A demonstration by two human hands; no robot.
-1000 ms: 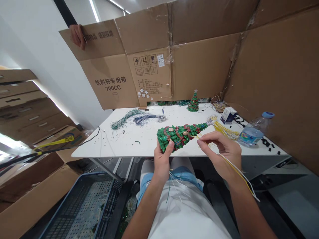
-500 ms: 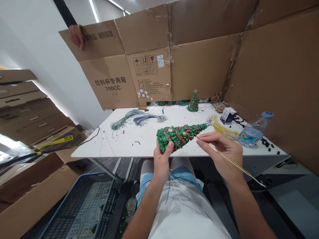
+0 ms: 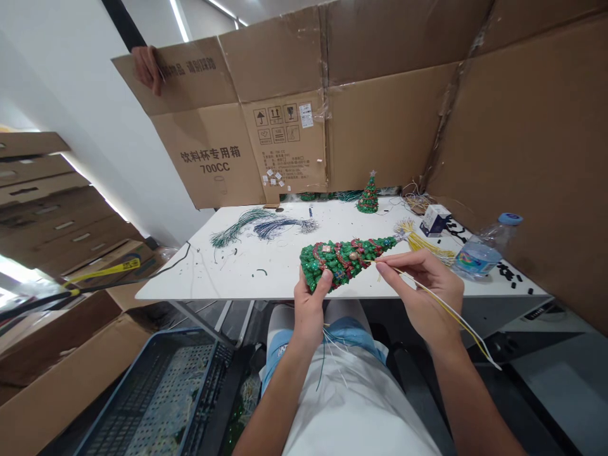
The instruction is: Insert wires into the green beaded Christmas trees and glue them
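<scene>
My left hand (image 3: 311, 304) is closed round the base of a small decorated Christmas tree (image 3: 339, 259), which lies on its side with its tip pointing right. Thin green and white wires (image 3: 332, 342) hang below that hand. My right hand (image 3: 422, 285) pinches a yellow and white wire (image 3: 456, 313), its end at the tree's lower side; whether it enters the tree is too small to tell. The wire's long tail trails past my right wrist. Beyond the tree's tip lies a bundle of yellow wires (image 3: 427, 247) on the table.
On the white table (image 3: 190, 278) are a green wire bundle (image 3: 242, 227), a blue wire bundle (image 3: 285, 227), a standing tree (image 3: 368, 195), a small box (image 3: 434, 220) and a water bottle (image 3: 484, 250). Cardboard (image 3: 380, 126) walls the back. Another person's hand (image 3: 147, 69) grips its top left.
The tree has shifted very slightly to the right. The wire's tail has swung lower, its yellow and white strands now more apart. Both hands keep their hold.
</scene>
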